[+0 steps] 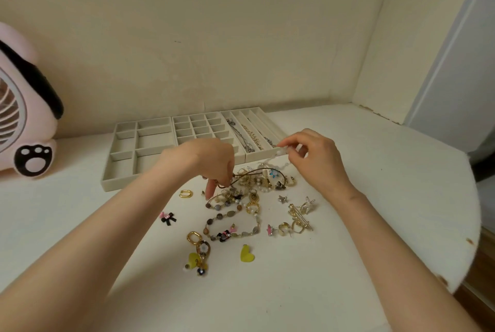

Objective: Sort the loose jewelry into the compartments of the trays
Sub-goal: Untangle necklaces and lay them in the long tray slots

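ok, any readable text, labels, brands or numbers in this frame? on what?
None readable.
Pink fan: only a black paw-print motif, no letters.
Trays: no labels or numbers show.
Loose jewelry: any stamps are too small to tell.

Jewelry pile (246,197) before trays (139,144) — fan (24,106) left

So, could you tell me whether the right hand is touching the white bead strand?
Touching. The head view shows the right hand pinching the white bead strand, held above the jewelry pile.
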`<state>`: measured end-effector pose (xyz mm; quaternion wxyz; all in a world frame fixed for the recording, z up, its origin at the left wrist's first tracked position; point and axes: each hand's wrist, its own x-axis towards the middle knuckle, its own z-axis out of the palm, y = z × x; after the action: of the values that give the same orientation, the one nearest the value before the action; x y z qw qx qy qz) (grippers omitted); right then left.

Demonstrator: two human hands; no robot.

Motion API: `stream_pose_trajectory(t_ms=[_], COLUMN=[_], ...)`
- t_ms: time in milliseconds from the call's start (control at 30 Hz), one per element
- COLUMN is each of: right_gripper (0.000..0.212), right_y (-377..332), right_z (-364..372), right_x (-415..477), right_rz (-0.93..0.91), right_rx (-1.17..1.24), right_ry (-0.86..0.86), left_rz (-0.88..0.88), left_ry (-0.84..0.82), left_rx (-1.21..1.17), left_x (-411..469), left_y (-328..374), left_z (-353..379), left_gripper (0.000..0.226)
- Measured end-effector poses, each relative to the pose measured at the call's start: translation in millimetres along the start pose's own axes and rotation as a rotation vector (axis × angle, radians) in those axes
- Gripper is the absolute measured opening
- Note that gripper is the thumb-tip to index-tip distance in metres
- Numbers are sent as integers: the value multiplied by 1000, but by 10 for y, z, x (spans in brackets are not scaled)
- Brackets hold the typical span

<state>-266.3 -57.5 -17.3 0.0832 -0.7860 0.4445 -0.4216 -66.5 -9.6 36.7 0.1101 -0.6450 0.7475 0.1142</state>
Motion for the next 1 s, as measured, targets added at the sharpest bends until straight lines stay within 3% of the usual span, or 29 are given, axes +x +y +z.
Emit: stream_pose_trajectory(t_ms=[200, 367, 533, 833, 1000], right_gripper=[19, 28, 33, 29, 14], right_y=[-58, -92, -97, -140, -106], right_z=[-48, -43, -58, -85, -95], right_x=[-7, 2, 12, 14, 39], right_rz=[206, 141, 37, 31, 59], right_rx=[471, 607, 640, 818, 1003], right_ry=[41, 75, 29, -22, 17], left_rz=[41, 64, 95, 130, 243], left_ry=[-9, -136, -157, 197, 172], left_rx=[34, -7, -48, -340, -315], left_x=[-38, -49, -34, 149, 167], left_y=[81, 29, -40, 24, 23], left_z=[-23, -37, -59, 66, 108], left_gripper=[33, 24, 23, 11, 12])
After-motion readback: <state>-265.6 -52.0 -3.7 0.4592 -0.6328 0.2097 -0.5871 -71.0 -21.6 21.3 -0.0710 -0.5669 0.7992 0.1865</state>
